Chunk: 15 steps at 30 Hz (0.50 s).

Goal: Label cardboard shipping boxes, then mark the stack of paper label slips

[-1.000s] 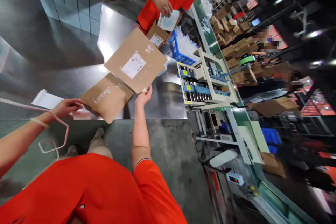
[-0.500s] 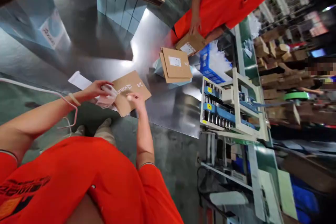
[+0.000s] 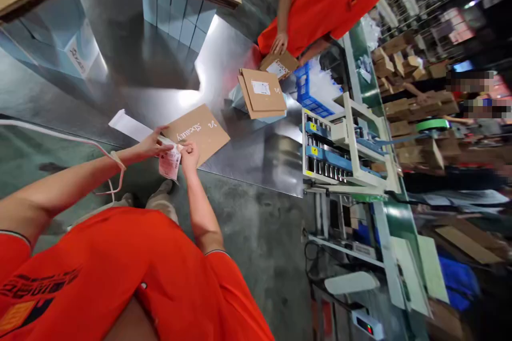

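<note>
In the head view, a printed shipping label (image 3: 170, 164) hangs over the table's front edge, pinched between both hands. My left hand (image 3: 151, 145) grips it by its upper left. The fingers of my right hand (image 3: 189, 156) close on its upper right corner. A white paper strip (image 3: 131, 126) trails from beside my left hand across the table. Just beyond the hands lies a flat brown cardboard mailer (image 3: 206, 130) with white lettering; my hands partly cover its near left side.
A metal table (image 3: 256, 165) bears stacked mailers (image 3: 264, 93) and light-blue boxes (image 3: 180, 13). Across it, a co-worker's hand (image 3: 280, 42) rests on a mailer (image 3: 279, 65). A blue crate (image 3: 312, 90) and roller conveyor (image 3: 328, 152) stand right. A white cable (image 3: 60, 130) crosses my left forearm.
My right hand has moved left from the mailer's lifted near edge to the label. That edge no longer shows raised. The label now hangs unfolded between my hands.
</note>
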Available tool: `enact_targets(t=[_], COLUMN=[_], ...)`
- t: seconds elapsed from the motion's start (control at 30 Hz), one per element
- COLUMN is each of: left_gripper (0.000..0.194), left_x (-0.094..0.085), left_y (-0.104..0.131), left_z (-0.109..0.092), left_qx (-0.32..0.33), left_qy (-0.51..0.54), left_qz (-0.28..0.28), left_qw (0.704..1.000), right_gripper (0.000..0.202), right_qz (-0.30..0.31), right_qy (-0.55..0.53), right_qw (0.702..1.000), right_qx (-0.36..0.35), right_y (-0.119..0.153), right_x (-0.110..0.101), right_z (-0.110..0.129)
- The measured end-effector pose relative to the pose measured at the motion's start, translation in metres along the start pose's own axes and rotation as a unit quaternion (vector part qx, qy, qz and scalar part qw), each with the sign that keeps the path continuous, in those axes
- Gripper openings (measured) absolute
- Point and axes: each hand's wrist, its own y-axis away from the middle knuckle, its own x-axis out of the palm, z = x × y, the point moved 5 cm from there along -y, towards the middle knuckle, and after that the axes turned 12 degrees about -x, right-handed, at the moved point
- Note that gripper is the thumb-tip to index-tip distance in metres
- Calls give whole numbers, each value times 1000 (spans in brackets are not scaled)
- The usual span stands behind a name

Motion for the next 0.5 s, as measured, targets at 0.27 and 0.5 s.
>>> enact_targets(t=[0.27,0.5], left_gripper=[51,47], left_x=[12,22], left_y=[-5,-23], left_z=[3,4], left_qx=[-32,-83], left_qy=[-4,-30], left_qz=[34,44], left_qw=[999,995], right_gripper=[17,3], right_qz=[1,-78], right_qy=[-20,68], right_qw=[1000,995], right_qx=[24,9], right_y=[10,19], right_x=[-7,-17], right_z=[-11,-31])
